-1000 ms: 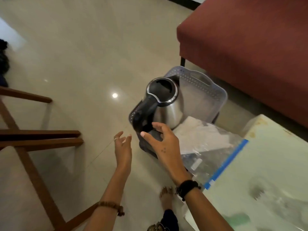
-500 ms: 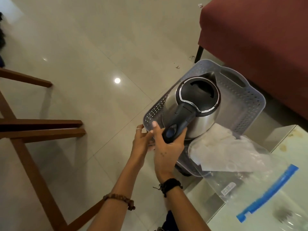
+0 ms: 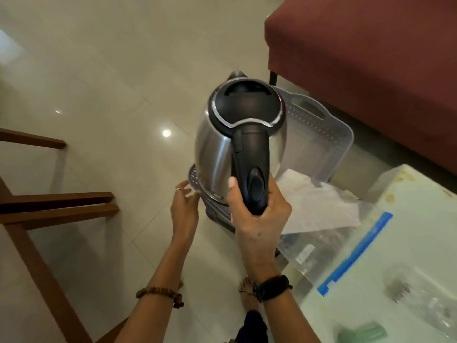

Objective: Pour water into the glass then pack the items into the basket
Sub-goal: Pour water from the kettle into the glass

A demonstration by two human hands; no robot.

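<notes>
A steel kettle [image 3: 215, 147] with a black lid and handle hangs above the grey perforated basket [image 3: 338, 142] on the floor. My right hand [image 3: 259, 209] grips the kettle's black handle from below. My left hand [image 3: 184, 206] touches the basket's near left rim, fingers curled on its edge. A clear zip bag with a blue strip [image 3: 346, 246] and white paper [image 3: 319, 204] drape from the basket's near corner onto the white table [image 3: 408, 231]. The glass is not clearly visible.
A red upholstered seat [image 3: 371, 58] stands just behind the basket. A wooden chair frame [image 3: 49, 206] is at the left. On the table lie a pale green object [image 3: 363, 332] and some clear items [image 3: 408, 288]. The floor is glossy tile; my foot [image 3: 247, 293] shows below.
My right hand has closed on the kettle's handle and lifted it higher and nearer, out of the basket. My left hand moved to the basket's rim and stays there.
</notes>
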